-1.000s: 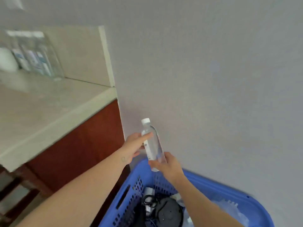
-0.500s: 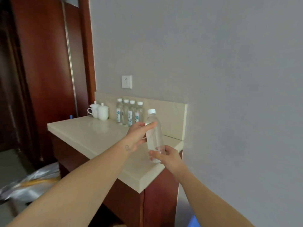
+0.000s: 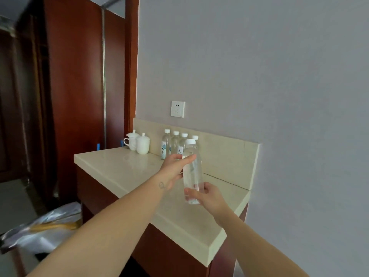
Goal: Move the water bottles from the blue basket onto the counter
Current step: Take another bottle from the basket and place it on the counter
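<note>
A clear water bottle (image 3: 192, 172) with a white cap is held upright above the cream counter (image 3: 127, 168). My right hand (image 3: 207, 196) grips its base from below. My left hand (image 3: 173, 168) is wrapped around its upper half, thumb across the front. Several more water bottles (image 3: 169, 144) with white caps stand in a row against the backsplash, behind the held one. The blue basket is out of view.
Two white lidded cups (image 3: 137, 143) stand at the counter's back left. A wall socket (image 3: 177, 108) sits above the backsplash (image 3: 229, 156). Red-brown wooden panels (image 3: 79, 76) rise at the left. A bin with a plastic liner (image 3: 46, 226) stands on the floor, lower left.
The bottle rose from the blue basket up to counter height, both hands staying on it. The view swung up and the basket dropped out of sight.
</note>
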Tool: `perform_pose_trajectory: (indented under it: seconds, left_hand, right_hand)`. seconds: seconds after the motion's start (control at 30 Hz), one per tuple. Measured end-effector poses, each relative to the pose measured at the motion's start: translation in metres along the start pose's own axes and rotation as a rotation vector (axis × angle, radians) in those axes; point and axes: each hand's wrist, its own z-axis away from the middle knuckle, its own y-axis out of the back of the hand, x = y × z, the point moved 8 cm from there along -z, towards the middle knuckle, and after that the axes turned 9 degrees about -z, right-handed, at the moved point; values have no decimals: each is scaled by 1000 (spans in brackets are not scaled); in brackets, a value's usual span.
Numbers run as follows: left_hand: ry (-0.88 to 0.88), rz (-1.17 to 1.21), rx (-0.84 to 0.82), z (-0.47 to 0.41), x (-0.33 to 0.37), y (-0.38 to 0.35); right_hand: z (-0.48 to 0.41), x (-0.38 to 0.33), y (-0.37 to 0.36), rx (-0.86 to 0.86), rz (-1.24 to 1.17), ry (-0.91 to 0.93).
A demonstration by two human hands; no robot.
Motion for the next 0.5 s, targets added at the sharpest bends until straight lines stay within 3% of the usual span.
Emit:
perform_pose_trajectory:
  seconds: [0.5]
  left_hand:
    - [-31, -106, -209, -162, -19, -47]
  right_hand:
    - [-141, 26, 49, 231, 62, -19]
